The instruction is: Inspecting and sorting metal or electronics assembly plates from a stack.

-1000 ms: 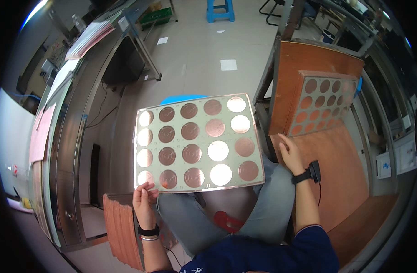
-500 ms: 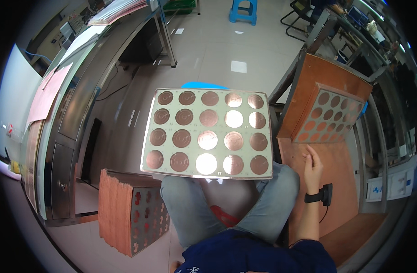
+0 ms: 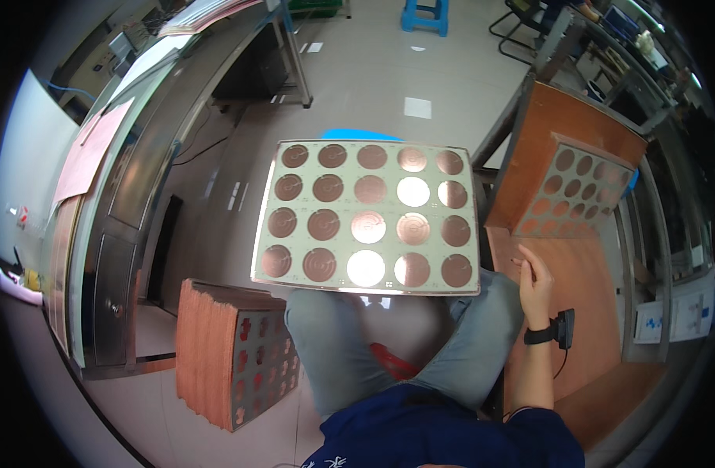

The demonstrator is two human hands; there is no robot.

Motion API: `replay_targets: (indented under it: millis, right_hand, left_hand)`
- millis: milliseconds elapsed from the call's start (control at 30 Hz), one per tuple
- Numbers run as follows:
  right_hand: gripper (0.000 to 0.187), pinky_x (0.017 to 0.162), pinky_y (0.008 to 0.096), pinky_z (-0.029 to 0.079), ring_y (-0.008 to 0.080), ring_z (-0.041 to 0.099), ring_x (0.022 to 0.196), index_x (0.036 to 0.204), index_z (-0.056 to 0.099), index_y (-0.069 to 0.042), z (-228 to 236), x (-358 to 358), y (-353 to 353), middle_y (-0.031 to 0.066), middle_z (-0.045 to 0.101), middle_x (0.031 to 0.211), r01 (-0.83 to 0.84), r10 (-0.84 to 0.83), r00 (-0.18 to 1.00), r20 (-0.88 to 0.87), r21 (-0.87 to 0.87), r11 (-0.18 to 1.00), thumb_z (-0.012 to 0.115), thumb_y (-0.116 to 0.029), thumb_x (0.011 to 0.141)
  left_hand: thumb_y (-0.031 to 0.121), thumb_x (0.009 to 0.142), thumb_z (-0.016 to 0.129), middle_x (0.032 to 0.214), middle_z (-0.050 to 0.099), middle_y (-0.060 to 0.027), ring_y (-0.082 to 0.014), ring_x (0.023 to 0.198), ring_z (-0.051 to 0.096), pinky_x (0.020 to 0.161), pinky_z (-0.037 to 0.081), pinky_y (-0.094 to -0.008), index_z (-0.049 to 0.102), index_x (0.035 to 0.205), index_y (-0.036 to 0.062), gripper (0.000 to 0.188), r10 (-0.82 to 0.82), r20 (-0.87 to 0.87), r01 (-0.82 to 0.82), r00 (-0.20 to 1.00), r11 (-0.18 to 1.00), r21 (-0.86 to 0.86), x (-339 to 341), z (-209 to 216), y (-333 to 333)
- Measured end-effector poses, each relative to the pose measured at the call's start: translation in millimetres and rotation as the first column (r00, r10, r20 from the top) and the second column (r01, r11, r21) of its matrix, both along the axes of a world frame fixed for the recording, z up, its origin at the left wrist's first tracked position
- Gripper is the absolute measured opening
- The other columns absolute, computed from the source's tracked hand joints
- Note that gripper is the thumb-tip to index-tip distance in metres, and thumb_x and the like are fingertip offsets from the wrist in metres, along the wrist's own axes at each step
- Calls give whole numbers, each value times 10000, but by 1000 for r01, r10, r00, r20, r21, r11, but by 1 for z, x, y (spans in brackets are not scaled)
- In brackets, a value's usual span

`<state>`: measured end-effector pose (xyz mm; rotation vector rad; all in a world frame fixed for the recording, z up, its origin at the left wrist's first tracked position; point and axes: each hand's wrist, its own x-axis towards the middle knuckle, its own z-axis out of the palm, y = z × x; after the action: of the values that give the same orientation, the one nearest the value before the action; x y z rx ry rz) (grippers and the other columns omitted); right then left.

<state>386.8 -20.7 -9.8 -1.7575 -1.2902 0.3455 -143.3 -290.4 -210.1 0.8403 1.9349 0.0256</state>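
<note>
A pale green circuit board panel (image 3: 385, 212) with rows of round copper patterns rests in front of me, above my knees. Part of something blue (image 3: 365, 134) shows behind its far edge. My right hand (image 3: 535, 282) is off to the right of the panel, apart from it. Its fingers are loosely bent and spread, with nothing seen in them. Close beyond that hand, a similar panel (image 3: 569, 191) leans against an upright brown board (image 3: 521, 148). My left hand is out of the picture.
On the floor at left stands a thick stack of panels (image 3: 205, 351) with copper-coloured edges. A metal desk (image 3: 115, 296) with drawers and papers runs along the left. The right-hand wooden stand has a flat base (image 3: 564, 312). A blue stool (image 3: 425, 17) stands far ahead.
The whole scene has shifted slightly right and up in the picture. My right hand stays beside the leaning panel, and the panel in front of me rests as before.
</note>
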Motion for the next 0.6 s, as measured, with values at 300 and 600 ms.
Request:
replay_targets:
  millis: [300, 600]
  right_hand:
    - [272, 747, 274, 477, 188, 634, 876, 1135, 574, 10, -12, 3, -5, 135, 619, 1052, 22, -26, 996, -86, -52, 998, 430, -14, 906]
    - [278, 723, 259, 468, 176, 628, 870, 1144, 573, 7, -13, 0, 1, 118, 609, 1053, -11, 8, 997, -79, -39, 999, 432, -24, 906]
  left_hand:
    - [145, 898, 484, 1076, 566, -118, -244, 954, 552, 852, 438, -354, 527, 1088, -41, 269, -16, 51, 20, 999, 996, -87, 0, -5, -5]
    - [166, 899, 482, 1100, 571, -110, -246, 957, 556, 864, 437, -361, 526, 1107, -50, 303, 30, 45, -22, 999, 987, -162, -3, -4, -19]
